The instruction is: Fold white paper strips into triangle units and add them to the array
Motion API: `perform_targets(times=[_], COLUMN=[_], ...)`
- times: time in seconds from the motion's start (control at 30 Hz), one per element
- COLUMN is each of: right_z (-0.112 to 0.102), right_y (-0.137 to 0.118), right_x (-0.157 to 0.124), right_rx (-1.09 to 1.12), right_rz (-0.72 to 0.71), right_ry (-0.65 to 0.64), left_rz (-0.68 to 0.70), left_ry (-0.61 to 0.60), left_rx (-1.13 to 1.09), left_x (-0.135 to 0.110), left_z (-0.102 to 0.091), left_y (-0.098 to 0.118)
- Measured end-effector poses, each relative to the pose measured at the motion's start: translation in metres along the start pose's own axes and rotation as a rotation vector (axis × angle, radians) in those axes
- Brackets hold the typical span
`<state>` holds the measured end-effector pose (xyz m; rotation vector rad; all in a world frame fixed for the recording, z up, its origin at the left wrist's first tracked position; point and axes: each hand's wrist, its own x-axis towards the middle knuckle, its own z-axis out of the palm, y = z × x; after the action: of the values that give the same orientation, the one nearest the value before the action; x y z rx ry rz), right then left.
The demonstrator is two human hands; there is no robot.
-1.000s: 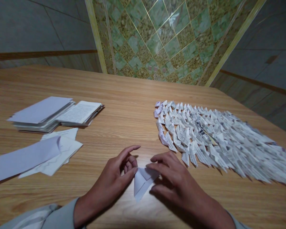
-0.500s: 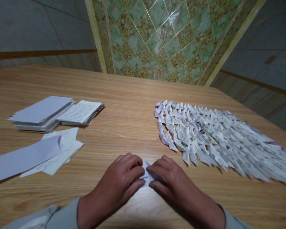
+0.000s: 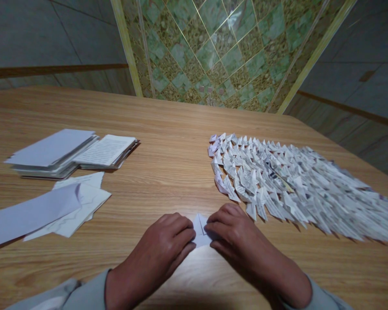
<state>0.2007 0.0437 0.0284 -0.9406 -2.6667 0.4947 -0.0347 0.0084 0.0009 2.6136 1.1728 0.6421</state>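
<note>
Between my two hands a small folded sheet of paper (image 3: pixel 201 231) lies near the front of the table, its pointed tip facing away from me and a seam running down its middle. My left hand (image 3: pixel 163 245) grips the paper's left side, with thumb and fingers closed at its edge. Its right side is held by my right hand (image 3: pixel 234 234), fingers bent over the edge. Both hands partly cover the paper's outer corners. Beyond my right hand, many folded paper boats (image 3: pixel 278 185) stand packed in rows.
At the left, a stack of white paper (image 3: pixel 53 148) adjoins a smaller stack of printed sheets (image 3: pixel 106 150). Loose sheets (image 3: pixel 39 209) overlap nearer to me. The wooden table (image 3: pixel 168 142) reaches back to a green patterned tile wall (image 3: pixel 207 51).
My hands have moved a little apart, the right one to the right, and more of the folded paper shows, now lying flatter with its tip and seam visible. The view has shifted slightly.
</note>
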Motion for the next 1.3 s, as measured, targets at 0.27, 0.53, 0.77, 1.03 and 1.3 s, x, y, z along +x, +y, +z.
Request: perform_targets(times=[0.27,0.53,0.77,1.03,1.3], right_z=[0.002,0.006,0.004,0.005,0.004], right_y=[0.000,0.000,-0.004,-0.005,-0.008], right_x=[0.004,0.001,0.003,0.005,0.005], right_rx=[-0.046,-0.044,-0.059,-0.081,-0.089], right_rz=[-0.019,0.008,0.017,0.027,0.047], right_ry=[0.030,0.022,0.014,0.019,0.005], left_rz=[-0.016,-0.034,0.013,0.054,0.050], left_ry=[-0.050,-0.101,-0.046,-0.020,-0.045], left_rx=[0.011,-0.022,0.088,0.214,0.209], left_x=[0.000,0.000,0.001,0.001,0.003], left_z=[-0.005,-0.018,-0.014,-0.008,-0.006], left_y=[0.002,0.002,0.000,0.000,0.000])
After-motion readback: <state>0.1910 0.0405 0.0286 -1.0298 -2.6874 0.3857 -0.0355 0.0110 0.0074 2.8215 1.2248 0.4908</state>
